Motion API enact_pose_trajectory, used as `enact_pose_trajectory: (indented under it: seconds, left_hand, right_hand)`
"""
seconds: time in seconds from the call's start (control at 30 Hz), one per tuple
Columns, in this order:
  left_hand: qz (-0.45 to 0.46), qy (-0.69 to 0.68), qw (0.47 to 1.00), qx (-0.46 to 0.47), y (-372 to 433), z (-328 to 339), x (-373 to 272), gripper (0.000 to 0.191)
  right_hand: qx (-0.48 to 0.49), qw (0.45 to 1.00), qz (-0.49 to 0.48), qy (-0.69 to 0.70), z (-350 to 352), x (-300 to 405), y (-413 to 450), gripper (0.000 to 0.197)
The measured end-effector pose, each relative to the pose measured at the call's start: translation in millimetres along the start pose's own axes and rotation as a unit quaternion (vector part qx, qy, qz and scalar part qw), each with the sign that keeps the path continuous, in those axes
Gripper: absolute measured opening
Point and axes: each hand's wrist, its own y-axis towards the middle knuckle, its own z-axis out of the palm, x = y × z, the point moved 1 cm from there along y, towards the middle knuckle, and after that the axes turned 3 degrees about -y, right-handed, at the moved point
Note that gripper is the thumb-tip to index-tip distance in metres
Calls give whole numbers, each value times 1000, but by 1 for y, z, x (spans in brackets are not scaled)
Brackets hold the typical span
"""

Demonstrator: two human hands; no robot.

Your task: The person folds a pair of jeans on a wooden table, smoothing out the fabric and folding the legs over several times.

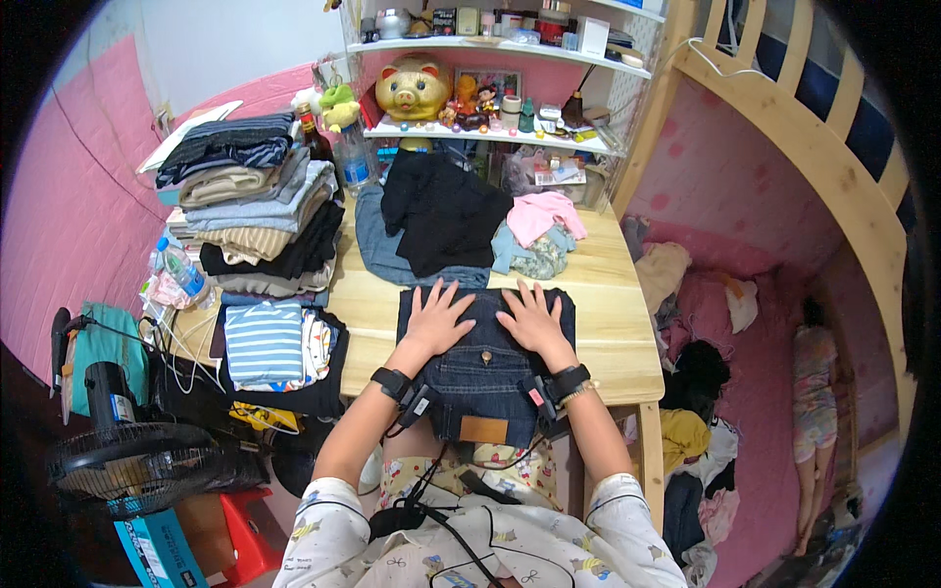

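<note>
Dark blue denim jeans [483, 323] lie folded on the wooden table in front of me. Their waistband end, with a metal button and a brown leather patch [484, 429], hangs over the table's front edge towards my lap. Flat on the left part of the jeans rests my left hand [435, 320], fingers spread. My right hand [535, 322] presses on the right part, its fingers spread too. Neither hand grips anything. Just beyond the jeans are a black garment [445, 209] and blue denim [382, 250] in a loose heap.
A tall stack of folded clothes [257, 213] stands left, with a striped folded garment [263, 344] nearer. Pink and pale blue clothes [544, 220] lie at the back right. Shelves hold a gold piggy bank [413, 87]. A fan [132, 463] is low left; a person [814, 389] lies on the bed at right.
</note>
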Motion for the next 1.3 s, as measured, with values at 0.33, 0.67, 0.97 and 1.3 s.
enact_pose_trajectory:
  seconds: [0.33, 0.67, 0.97, 1.3]
  left_hand:
    - [-125, -100, 987, -28, -10, 29, 40, 70]
    - [-192, -310, 928, -81, 18, 27, 95, 82]
    - [-212, -663, 715, 73, -6, -14, 67, 59]
    - [-37, -653, 747, -121, -5, -122, 23, 35]
  right_hand:
    - [71, 987, 138, 34, 21, -66, -6, 55]
    - [121, 991, 50, 12, -17, -70, 47, 82]
    - [136, 978, -78, 134, -20, -99, 49, 48]
    - [-34, 957, -183, 223, -173, -64, 16, 39]
